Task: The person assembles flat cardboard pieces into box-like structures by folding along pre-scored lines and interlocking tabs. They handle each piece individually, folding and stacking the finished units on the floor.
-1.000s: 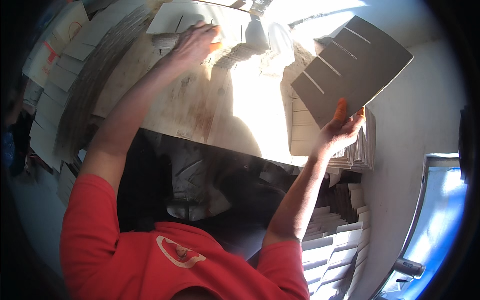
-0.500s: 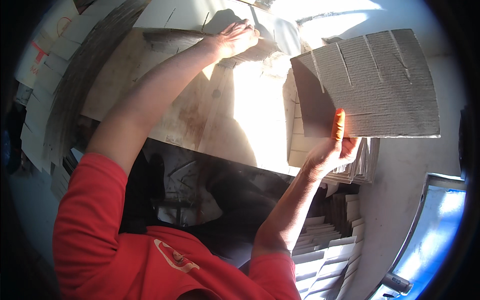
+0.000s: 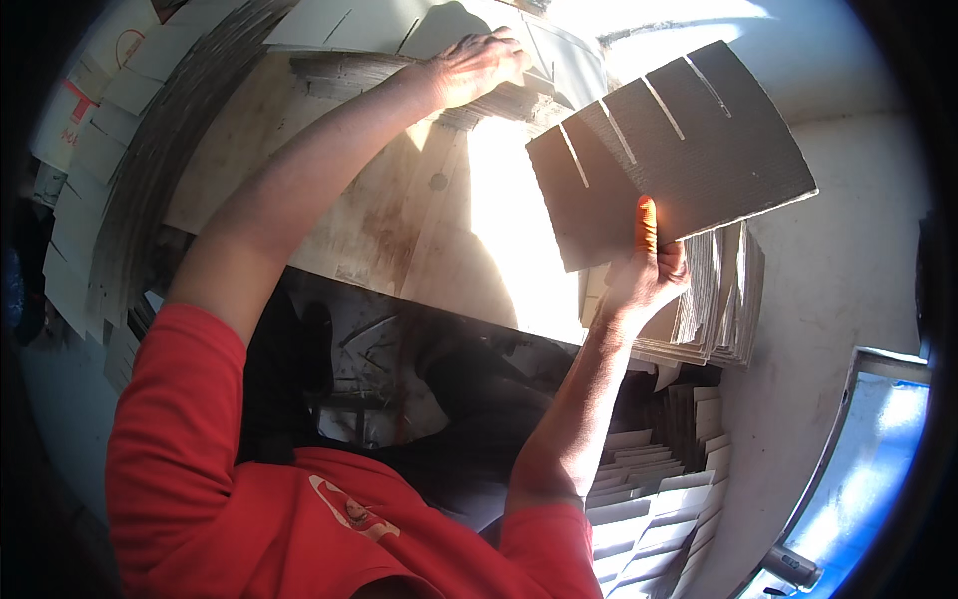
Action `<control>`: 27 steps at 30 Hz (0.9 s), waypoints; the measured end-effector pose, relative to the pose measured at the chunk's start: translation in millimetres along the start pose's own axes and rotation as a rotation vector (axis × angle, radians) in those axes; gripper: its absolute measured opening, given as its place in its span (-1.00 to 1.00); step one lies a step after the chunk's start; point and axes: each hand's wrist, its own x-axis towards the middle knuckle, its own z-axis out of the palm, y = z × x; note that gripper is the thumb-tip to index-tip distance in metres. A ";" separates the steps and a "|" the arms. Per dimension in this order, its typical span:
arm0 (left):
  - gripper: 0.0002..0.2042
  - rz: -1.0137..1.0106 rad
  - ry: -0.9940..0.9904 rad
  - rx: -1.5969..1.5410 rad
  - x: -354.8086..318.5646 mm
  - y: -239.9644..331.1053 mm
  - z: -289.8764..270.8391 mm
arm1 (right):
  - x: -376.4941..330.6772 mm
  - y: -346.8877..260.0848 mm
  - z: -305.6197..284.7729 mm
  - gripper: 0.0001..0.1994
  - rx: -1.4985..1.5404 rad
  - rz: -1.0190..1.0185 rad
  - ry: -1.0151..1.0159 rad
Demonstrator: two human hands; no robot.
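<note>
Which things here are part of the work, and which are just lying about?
In use:
right hand, holding a slotted grey cardboard sheet
left hand, at the white-topped slotted stack
wooden tabletop

Seemingly just nearby:
cardboard stack at far left
stacked sheets at lower right
blue panel

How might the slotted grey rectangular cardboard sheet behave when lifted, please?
The grey cardboard sheet is probably light: the right hand holds it by one edge. It seems fairly stiff, barely sagging, but might tear at its slots.

The person wears a red short-sleeved shirt (image 3: 249,534) with pale print (image 3: 352,510) and dark trousers (image 3: 479,404).
</note>
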 end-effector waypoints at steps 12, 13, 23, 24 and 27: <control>-0.65 0.197 -0.260 0.026 -19.1 54.5 -4.8 | -6.2 9.0 3.9 -0.86 -0.021 0.012 -0.065; -0.65 0.208 -0.303 0.050 -20.8 61.0 -9.5 | -6.1 9.2 4.1 -0.87 -0.025 0.016 -0.070; -0.86 0.612 0.026 0.183 -59.8 116.5 -13.2 | -15.2 21.6 17.6 -0.87 -0.100 0.042 -0.095; -0.84 0.628 -0.019 0.288 -68.8 134.7 -21.3 | -18.3 19.5 20.4 -0.86 -0.109 0.052 -0.084; -0.77 0.520 0.044 0.319 -74.6 145.6 -20.6 | -13.4 20.0 17.9 -0.81 -0.157 0.077 -0.121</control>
